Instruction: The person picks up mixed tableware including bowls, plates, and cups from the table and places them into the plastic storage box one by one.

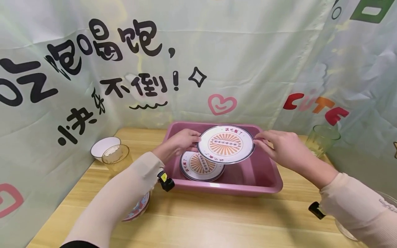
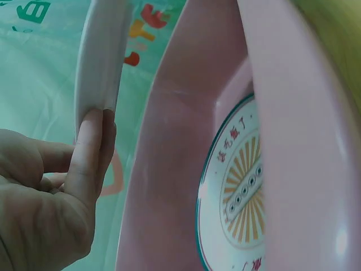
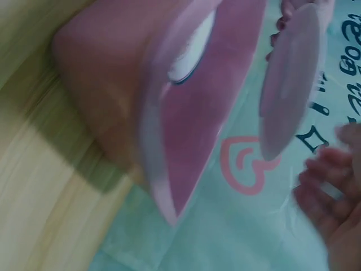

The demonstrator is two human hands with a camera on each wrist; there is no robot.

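Head view: held plate [image 1: 226,144] hung face up and slightly tilted above a pink basin [image 1: 223,187] on the wooden table [image 1: 217,220]. Left hand [image 1: 181,143] pinched its left rim between thumb and fingers; right hand [image 1: 285,148], fingers bent, was at its right rim, contact hard to judge here. A second plate [image 1: 202,166], same sunburst print, lay in the basin's left part. Far left, a white bowl [image 1: 98,146] just beside an amber glass [image 1: 116,156]; nearer, a patterned bowl [image 1: 139,208] partly behind the left sleeve; far right, a greenish glass [image 1: 324,139]. Left wrist view: plate edge-on, gripped at its rim, clear of the basin wall. Right wrist view, blurred: right fingers loosely bent, holding nothing, a small gap between them and the plate.
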